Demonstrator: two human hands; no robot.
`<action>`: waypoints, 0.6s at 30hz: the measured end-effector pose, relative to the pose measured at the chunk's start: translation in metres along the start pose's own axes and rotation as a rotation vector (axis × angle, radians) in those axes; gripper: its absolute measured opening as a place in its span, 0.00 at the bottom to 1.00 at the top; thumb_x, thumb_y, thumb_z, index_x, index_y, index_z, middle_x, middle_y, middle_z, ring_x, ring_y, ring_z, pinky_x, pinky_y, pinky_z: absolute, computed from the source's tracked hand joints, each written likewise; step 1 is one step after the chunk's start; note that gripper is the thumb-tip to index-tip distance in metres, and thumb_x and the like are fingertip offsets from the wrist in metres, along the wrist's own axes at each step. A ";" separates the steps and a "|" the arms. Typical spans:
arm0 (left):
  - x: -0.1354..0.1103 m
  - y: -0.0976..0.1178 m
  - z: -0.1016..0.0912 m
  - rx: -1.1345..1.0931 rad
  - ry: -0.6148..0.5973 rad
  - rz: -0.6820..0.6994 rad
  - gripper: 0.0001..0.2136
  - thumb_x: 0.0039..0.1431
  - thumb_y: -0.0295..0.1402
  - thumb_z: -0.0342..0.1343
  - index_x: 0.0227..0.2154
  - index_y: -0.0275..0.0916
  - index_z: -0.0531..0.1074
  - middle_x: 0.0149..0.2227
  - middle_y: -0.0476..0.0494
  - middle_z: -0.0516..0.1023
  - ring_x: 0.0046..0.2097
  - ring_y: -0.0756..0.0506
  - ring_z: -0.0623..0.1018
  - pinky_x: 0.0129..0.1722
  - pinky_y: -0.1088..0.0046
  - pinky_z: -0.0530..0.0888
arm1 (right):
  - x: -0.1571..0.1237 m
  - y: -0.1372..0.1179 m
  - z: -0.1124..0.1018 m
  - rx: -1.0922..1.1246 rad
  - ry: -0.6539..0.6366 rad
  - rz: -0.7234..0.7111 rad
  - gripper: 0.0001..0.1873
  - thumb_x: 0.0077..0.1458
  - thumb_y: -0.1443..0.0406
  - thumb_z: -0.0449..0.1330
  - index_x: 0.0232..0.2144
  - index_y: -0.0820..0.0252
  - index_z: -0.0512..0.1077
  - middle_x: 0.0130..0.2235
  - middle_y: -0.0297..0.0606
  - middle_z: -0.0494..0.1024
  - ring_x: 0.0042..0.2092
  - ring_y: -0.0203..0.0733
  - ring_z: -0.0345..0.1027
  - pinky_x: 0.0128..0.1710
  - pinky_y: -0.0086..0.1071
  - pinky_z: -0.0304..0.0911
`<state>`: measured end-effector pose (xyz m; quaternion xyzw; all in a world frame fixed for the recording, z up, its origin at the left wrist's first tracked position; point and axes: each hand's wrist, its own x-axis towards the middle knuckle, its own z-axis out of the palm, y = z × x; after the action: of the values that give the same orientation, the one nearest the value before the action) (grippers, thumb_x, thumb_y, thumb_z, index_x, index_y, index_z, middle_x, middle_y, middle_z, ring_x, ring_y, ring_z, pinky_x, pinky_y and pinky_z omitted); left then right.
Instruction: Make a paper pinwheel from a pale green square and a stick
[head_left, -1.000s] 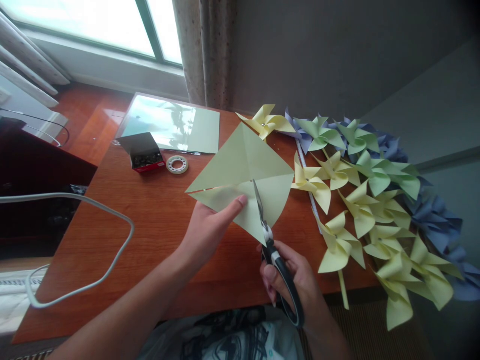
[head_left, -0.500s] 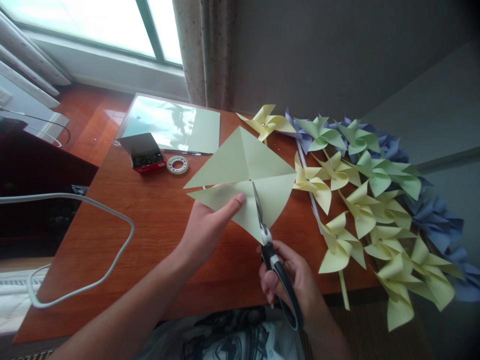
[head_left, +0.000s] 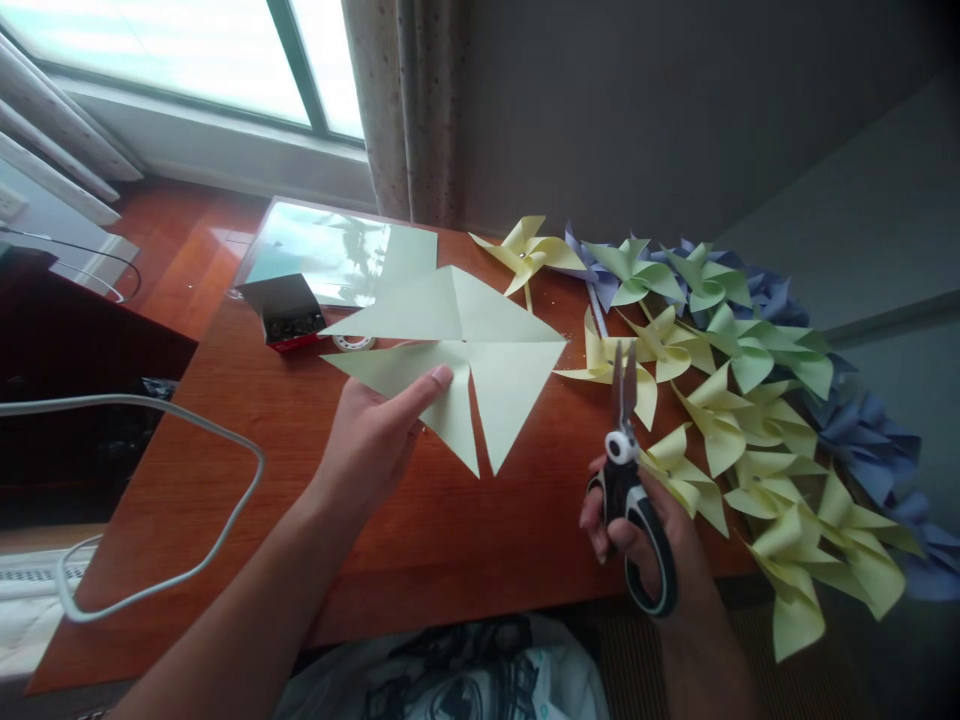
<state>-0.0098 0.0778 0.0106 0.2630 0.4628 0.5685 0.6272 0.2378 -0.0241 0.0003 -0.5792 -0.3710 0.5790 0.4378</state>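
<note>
My left hand grips a pale green square of paper above the table, thumb on top and the other fingers hidden beneath. Slits run into the square from its left corner and its near corner, stopping short of the middle. Fold lines cross at the centre. Off to the right, my right hand is wrapped round the handles of black and white scissors. Their blades point away from me, slightly parted, and are apart from the paper.
Several yellow pinwheels, green pinwheels and blue pinwheels crowd the right of the wooden table. Back left are a small open box, a tape roll and a glossy sheet pack. A white cable loops at the left.
The scissors have come out of the paper and moved right with my right hand. A slit now gapes at the near corner. My left hand has shifted the paper left.
</note>
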 end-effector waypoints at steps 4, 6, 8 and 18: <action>-0.004 -0.002 -0.001 0.041 -0.134 -0.102 0.18 0.50 0.34 0.72 0.45 0.38 0.81 0.43 0.38 0.85 0.45 0.35 0.84 0.42 0.63 0.81 | 0.021 -0.014 -0.004 -0.007 0.115 -0.118 0.25 0.53 0.50 0.69 0.46 0.56 0.71 0.33 0.41 0.81 0.26 0.40 0.68 0.23 0.32 0.62; -0.005 -0.003 -0.004 0.079 -0.214 -0.151 0.18 0.49 0.35 0.73 0.44 0.37 0.81 0.42 0.37 0.86 0.44 0.34 0.84 0.42 0.62 0.81 | 0.030 -0.019 -0.005 -0.003 0.143 -0.145 0.24 0.53 0.48 0.69 0.45 0.56 0.72 0.31 0.39 0.79 0.27 0.42 0.69 0.23 0.33 0.62; -0.005 -0.004 -0.008 0.114 -0.292 -0.197 0.17 0.50 0.35 0.72 0.43 0.38 0.82 0.41 0.38 0.86 0.42 0.35 0.85 0.41 0.64 0.81 | 0.037 -0.023 -0.006 0.014 0.152 -0.165 0.25 0.53 0.46 0.67 0.45 0.56 0.74 0.29 0.35 0.76 0.25 0.38 0.64 0.22 0.32 0.59; -0.006 0.000 -0.007 0.123 -0.407 -0.328 0.18 0.50 0.44 0.71 0.41 0.40 0.82 0.38 0.38 0.86 0.42 0.32 0.85 0.38 0.62 0.80 | 0.048 -0.026 0.009 -0.117 0.229 -0.233 0.17 0.48 0.60 0.73 0.41 0.53 0.77 0.35 0.34 0.75 0.36 0.42 0.69 0.36 0.36 0.67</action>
<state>-0.0159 0.0709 0.0089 0.3309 0.3974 0.3654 0.7740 0.2331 0.0300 0.0086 -0.6188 -0.4165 0.4319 0.5070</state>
